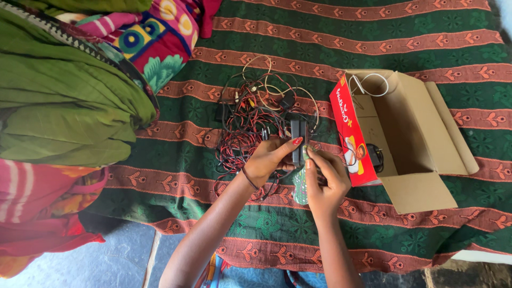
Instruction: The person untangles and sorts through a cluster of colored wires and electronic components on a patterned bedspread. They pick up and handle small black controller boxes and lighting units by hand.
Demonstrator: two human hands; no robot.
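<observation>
Left hand [265,160]: grasping black rectangular unit [296,140] | Right hand [324,178]: pinching its near end, over green circuit board [301,186] | Red-black wire tangle [250,125]: unsorted, far-left on striped cloth [405,37] | Cardboard box [410,138]: right, open, nearly empty; judged early stage.

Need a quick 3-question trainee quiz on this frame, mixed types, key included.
1. True or false: the cardboard box lies open on the patterned cloth.
2. What does the left hand grip? A) a dark oblong device B) a spoon C) a cup
3. Which side of the tangled wires is the box on in the picture?

Key: 1 true. 2 A, the dark oblong device; right hand is beside it. 3 right.
</observation>
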